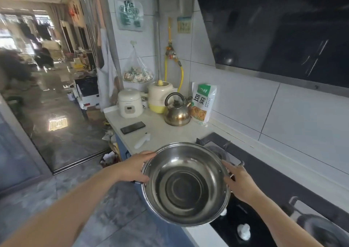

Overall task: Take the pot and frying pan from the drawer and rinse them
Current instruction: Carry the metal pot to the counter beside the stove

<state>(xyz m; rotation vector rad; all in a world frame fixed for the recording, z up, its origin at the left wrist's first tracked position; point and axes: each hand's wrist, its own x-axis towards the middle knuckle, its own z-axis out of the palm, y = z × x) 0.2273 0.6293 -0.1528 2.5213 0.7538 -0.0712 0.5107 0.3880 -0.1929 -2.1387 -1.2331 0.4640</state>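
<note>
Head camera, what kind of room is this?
A home kitchen, most likely: a hob under a range hood, a kettle on the counter, and a pot held by both hands.

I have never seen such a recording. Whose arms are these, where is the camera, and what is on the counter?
There is no machine: a person wears one wide camera on the head, looking down at both arms. The left hand and right hand hold a steel pot by its sides, above the edge of a black stove. On the counter stand a kettle, a rice cooker, a food bag and a phone.
</note>
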